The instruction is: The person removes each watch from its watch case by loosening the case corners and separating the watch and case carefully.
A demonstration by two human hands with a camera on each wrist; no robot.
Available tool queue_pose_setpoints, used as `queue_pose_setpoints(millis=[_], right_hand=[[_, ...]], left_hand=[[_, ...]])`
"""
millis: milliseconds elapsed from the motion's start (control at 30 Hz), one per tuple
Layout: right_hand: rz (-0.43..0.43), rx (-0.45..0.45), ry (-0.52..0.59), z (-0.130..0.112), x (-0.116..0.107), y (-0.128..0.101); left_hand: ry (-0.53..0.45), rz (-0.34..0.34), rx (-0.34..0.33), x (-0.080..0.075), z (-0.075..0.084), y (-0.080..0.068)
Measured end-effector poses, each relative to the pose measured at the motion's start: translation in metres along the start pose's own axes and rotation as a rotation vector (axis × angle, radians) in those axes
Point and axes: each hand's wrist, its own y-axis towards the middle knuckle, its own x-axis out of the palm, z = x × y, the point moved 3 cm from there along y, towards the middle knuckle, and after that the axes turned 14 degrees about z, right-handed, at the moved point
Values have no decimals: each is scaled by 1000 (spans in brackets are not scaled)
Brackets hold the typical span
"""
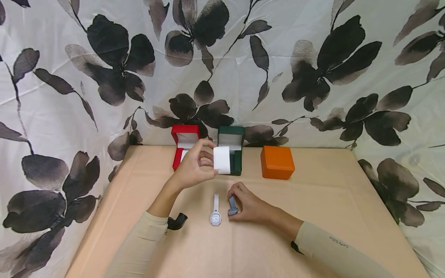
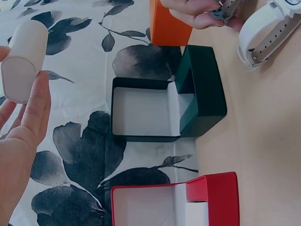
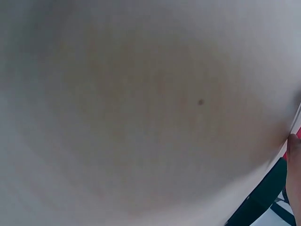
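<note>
My left hand [image 1: 195, 166] pinches a white watch cushion [image 1: 221, 160] in front of the open green box [image 1: 235, 170]. The left wrist view shows the cushion [image 2: 29, 44] as a rounded roll with a flat end, held between thumb and fingers. Close to the table, my right hand [image 1: 251, 205] grips a grey-blue watch [image 1: 232, 205] by its strap. Just left of it lies a white watch [image 1: 215, 217], dial up, its strap stretched away from me. In the right wrist view a blurred pale surface fills most of the frame, and the watch does not show.
An open red box [image 1: 177, 156] with a white cushion in it stands left of the green box, at the table's back edge. To the right sits a closed orange box [image 1: 277, 163]. A floral cloth [image 1: 236, 85] hangs behind the beige table [image 1: 313, 200].
</note>
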Motion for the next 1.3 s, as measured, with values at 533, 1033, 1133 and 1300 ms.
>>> queue_pose_setpoints(millis=[533,1033,1133,1300], right_hand=[[21,-61,-59,-11,10,-9],[-44,-44,-138,-12,7,-17],[-40,-65,-153,-13,7,-19],[-47,-74,-163,-14,7,-22]], left_hand=[[-7,-8,-6,-6,7,-8],[-7,0,2,-9,6,-11],[-5,-5,-4,-9,6,-12],[-4,-10,-23,-9,6,-13]])
